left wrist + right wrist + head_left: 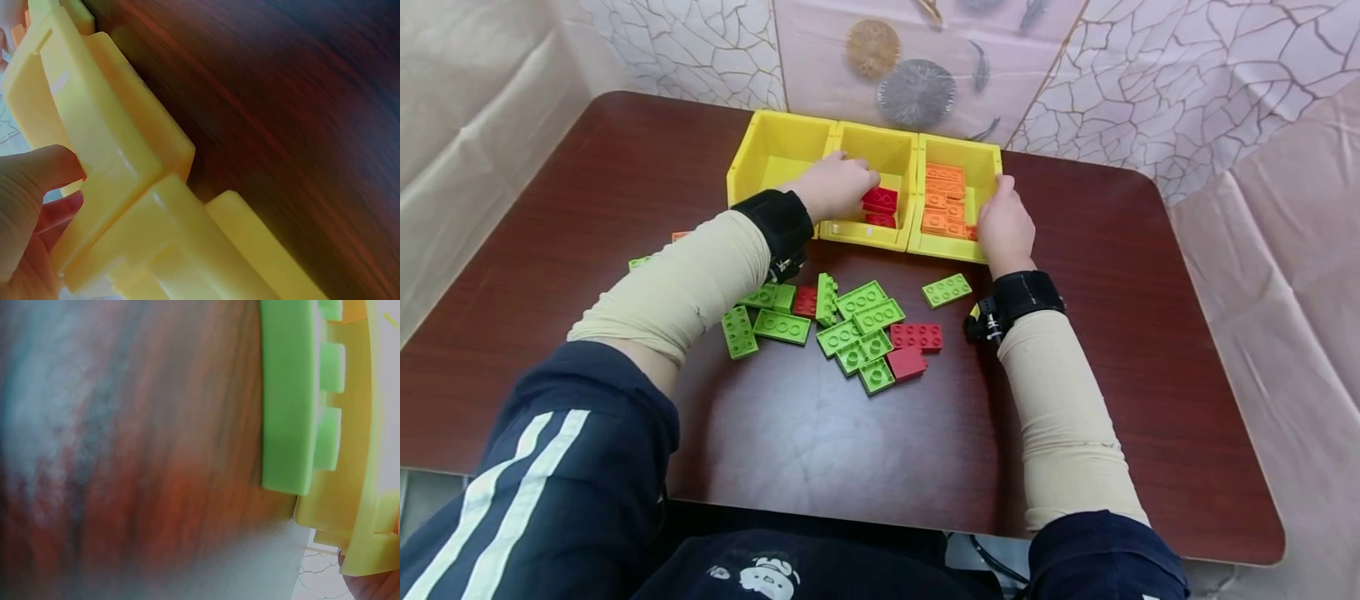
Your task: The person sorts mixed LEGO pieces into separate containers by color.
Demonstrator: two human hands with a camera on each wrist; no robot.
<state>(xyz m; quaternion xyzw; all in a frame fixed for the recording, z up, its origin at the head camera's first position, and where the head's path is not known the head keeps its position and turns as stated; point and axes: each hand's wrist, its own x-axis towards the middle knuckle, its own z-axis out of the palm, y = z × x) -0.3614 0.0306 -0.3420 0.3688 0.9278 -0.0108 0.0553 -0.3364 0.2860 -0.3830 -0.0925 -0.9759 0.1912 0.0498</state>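
A: While both hands sit at the bins, here's status. Three yellow bins in a row at 12 o'clock on the table [1150,350]. Right bin [987,167] holds a stack of orange bricks [943,200]; middle bin [895,154] has a few red bricks [880,202]; left bin [767,150] looks empty.

B: What's left?

A: Most of it, I'd judge. Green bricks [857,321] scattered at centre, two red ones [916,336] among them, none green binned.

B: Hands?

A: Left hand [835,185] reaches into the middle bin over the reds, fingers curled; can't tell if it pinches one. Right hand [1006,225] rests on the right bin's near corner at 1 o'clock, fingers on its rim; grip unclear.

B: Bricks' look?

A: Flat studded plastic plates, glossy.
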